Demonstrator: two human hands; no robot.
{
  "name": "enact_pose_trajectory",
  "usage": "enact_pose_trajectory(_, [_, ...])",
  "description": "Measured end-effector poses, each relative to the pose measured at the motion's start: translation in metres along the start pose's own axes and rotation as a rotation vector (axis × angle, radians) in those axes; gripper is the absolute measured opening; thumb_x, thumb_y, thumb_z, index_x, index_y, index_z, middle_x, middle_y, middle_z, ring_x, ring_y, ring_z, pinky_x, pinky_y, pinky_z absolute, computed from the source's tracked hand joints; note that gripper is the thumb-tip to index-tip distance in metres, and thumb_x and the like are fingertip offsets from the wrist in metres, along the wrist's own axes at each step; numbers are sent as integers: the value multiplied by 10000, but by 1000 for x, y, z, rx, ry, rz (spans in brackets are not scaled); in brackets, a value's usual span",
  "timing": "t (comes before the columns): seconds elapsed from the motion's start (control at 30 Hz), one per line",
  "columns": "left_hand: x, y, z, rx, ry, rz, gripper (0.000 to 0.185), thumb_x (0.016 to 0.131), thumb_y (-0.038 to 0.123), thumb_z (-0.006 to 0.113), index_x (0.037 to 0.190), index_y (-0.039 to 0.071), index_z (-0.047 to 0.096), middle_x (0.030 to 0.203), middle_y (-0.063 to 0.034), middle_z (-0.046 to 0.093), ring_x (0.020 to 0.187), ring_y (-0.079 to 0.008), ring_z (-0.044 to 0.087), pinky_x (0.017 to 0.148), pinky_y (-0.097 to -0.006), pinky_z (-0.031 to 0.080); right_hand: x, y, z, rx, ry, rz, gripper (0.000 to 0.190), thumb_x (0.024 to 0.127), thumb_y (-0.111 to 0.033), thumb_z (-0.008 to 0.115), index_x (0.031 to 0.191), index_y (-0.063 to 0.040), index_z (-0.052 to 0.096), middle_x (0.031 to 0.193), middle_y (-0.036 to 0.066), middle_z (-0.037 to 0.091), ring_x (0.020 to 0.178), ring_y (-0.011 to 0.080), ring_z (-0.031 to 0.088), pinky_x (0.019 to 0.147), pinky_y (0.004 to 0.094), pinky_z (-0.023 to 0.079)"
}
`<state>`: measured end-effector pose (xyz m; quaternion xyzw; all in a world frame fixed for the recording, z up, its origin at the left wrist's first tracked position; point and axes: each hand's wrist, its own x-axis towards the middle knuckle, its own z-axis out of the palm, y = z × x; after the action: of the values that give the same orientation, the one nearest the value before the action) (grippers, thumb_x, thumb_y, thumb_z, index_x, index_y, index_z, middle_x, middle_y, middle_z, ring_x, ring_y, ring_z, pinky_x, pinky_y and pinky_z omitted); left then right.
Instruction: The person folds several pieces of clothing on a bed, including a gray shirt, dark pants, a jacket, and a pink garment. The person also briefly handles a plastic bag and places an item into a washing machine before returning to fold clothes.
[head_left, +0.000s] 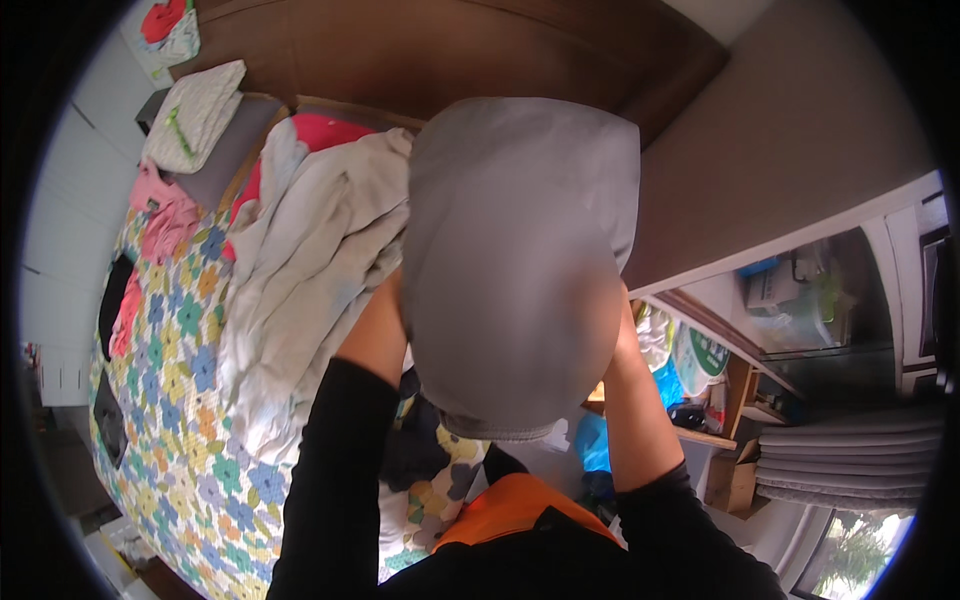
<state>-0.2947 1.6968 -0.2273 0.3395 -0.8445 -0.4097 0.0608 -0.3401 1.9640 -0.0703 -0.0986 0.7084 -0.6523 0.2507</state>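
Observation:
Raised in front of me is a grey cloth garment (517, 202), with a gathered, elastic-looking band along its lower edge. It fills the middle of the view. My right hand (596, 300) is at the garment's right edge and holds it; blur hides the fingers. My left forearm passes behind the cloth's left side, and the left hand is hidden there. Left of the garment, a rumpled off-white blanket (300, 247) lies on a bed with a flower-patterned cover (161, 450). Dark cloth (420, 442) lies on the bed below the garment.
A brown headboard (360, 45) spans the back. Farther left are a folded pale quilted item (195, 116), a grey pillow (217, 165) and pink clothing (166, 214). On the right stand a shelf unit (742, 397), a cardboard box (731, 480) and a grey curtain (840, 457).

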Motion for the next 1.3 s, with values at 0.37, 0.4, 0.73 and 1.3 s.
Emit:
enact_pose_trajectory(0.37, [-40,-72,15,-902,-159,-547,600,897,545,409,1198,36,507,1075,-118,622,952,-205,597,817,-345,429,94,76,15,-1134,310,35,609,763,-315,608,1309,-130,411,1305,143,463,1207,333,425,981,450,367])
enact_pose_trajectory(0.4, [-64,-85,7,-996,-118,-583,561,906,511,421,1178,30,518,1040,-112,635,903,-197,610,790,-330,439,101,78,27,-1108,244,43,539,772,-279,600,1267,-118,463,1323,142,437,1239,316,391,998,468,335])
enact_pose_trajectory(0.73, [-204,-73,50,-884,-106,-533,309,890,191,539,1126,-9,549,986,-119,634,833,-166,616,702,-257,475,280,115,6,-1419,117,-230,556,777,-345,642,1266,-130,490,1362,93,410,1240,286,393,985,462,369])
enact_pose_trajectory(1.3, [-65,-28,178,-472,-20,-9,780,729,99,605,1425,134,255,1165,-222,495,1086,-369,480,936,-370,382,407,106,1,-1727,-478,-330,480,865,-420,519,1245,-126,530,1245,105,547,1154,296,509,939,383,429])
